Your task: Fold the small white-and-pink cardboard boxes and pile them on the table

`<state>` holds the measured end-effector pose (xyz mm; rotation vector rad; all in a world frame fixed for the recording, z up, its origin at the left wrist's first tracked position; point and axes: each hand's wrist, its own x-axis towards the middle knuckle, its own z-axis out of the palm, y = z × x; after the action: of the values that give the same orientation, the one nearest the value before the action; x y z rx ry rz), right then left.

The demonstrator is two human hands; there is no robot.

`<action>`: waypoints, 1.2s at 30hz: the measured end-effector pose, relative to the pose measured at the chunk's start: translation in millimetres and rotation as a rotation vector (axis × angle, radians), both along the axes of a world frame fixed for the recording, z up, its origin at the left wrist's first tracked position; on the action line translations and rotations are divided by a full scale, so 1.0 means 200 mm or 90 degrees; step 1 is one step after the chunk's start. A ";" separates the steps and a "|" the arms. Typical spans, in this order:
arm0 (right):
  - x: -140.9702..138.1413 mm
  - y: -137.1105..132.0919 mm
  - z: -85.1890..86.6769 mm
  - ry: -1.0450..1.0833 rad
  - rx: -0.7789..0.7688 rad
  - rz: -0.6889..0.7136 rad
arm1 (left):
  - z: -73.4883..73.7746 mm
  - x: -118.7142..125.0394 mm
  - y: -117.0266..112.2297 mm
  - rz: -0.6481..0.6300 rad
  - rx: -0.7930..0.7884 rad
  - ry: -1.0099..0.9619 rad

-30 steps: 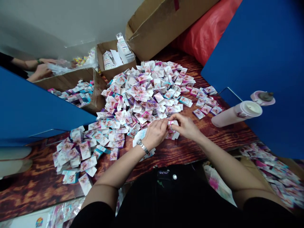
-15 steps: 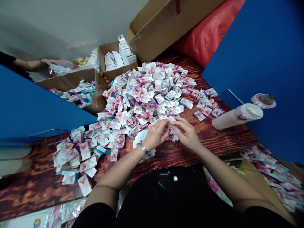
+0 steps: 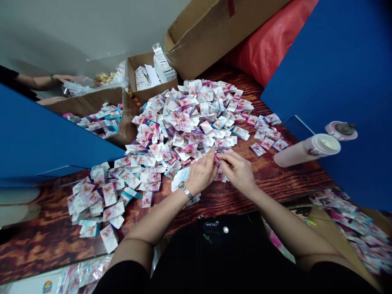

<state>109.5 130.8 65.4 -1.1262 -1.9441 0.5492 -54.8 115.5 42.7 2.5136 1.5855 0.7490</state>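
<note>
My left hand (image 3: 200, 172), with a silver bracelet watch (image 3: 186, 190) on its wrist, and my right hand (image 3: 238, 170) meet over the near edge of a large heap of small white-and-pink printed cards (image 3: 183, 126). The fingertips of both hands pinch a small printed card (image 3: 217, 160) with a pink edge, mostly hidden by my fingers. A smaller spread of cards (image 3: 102, 200) lies to the left of my left hand, and a loose group (image 3: 265, 136) lies beyond my right hand.
The heap sits on a dark-grained wooden table (image 3: 45, 241) between blue panels (image 3: 333, 81). Behind it stand cardboard boxes (image 3: 147, 77) holding cards. A pink bottle (image 3: 306, 150) lies at right. A co-worker's hand (image 3: 69, 78) works at top left.
My fingertips have drawn closer around the pink-edged card, and my right hand has shifted slightly toward it. The co-worker's hands at top left have moved, and the view has shifted slightly.
</note>
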 end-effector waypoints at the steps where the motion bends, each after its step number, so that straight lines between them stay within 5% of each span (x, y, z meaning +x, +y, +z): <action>1: -0.01 -0.02 -0.01 -0.019 0.043 0.001 | 0.00 0.00 0.00 0.005 0.001 0.005; 4: -0.02 -0.05 -0.06 -0.063 0.125 0.025 | -0.03 0.01 0.00 0.006 -0.016 0.017; 7: 0.02 -0.03 -0.11 -0.057 0.053 0.065 | -0.02 -0.02 0.03 -0.007 -0.049 0.028; 11: 0.15 0.01 -0.20 -0.059 -0.067 0.029 | 0.15 -0.10 0.16 0.077 0.033 -0.052; 15: 0.22 -0.01 -0.33 -0.307 -0.053 0.045 | 0.28 -0.15 0.23 0.098 0.137 -0.096; 17: 0.22 -0.04 -0.39 -0.433 -0.059 0.014 | 0.23 -0.13 0.20 0.031 0.115 -0.062; 21: 0.21 -0.08 -0.42 -0.504 -0.066 -0.038 | -0.01 -0.05 0.07 -0.106 -0.020 0.042; 26: 0.24 -0.03 -0.40 -0.247 -0.126 0.013 | -0.17 0.02 -0.03 -0.183 -0.090 0.202; 31: 0.24 0.04 -0.35 0.114 -0.359 0.064 | -0.12 0.02 0.00 -0.163 -0.081 0.218; 36: 0.17 0.09 -0.25 0.256 -0.378 0.059 | -0.06 0.01 0.03 -0.151 -0.042 0.142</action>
<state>144.2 148.2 15.3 -1.1604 -1.5194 1.3543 -53.7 121.7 31.5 2.7488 1.3061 0.3933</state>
